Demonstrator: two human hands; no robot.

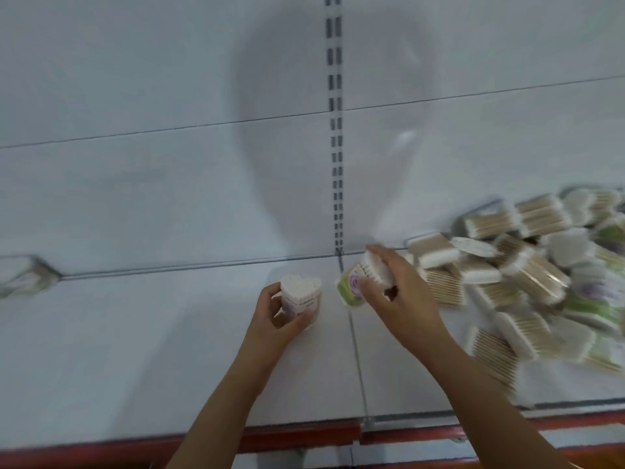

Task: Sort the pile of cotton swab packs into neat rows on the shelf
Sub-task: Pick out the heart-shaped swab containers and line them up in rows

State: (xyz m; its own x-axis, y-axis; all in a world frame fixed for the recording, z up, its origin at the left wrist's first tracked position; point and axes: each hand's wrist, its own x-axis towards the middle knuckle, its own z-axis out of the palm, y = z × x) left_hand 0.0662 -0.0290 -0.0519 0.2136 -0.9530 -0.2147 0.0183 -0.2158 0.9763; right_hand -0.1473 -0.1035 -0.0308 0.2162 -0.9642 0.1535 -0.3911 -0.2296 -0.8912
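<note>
Cotton swab packs, clear-wrapped with pale wooden sticks, lie heaped [527, 265] on the white shelf [169, 350], right of both hands. The right hand [395, 286] grips a green-labelled pack [351, 286]; the left hand [280, 316] holds a heart-shaped tub [301, 296] upright, nearer the bare left bay.

A jumbled pile of cotton swab packs [527, 275] crowds the white shelf [169, 350] at right, while a heart-shaped pack [301, 294] stands upright and another pack [362, 280] tilts beside it.
</note>
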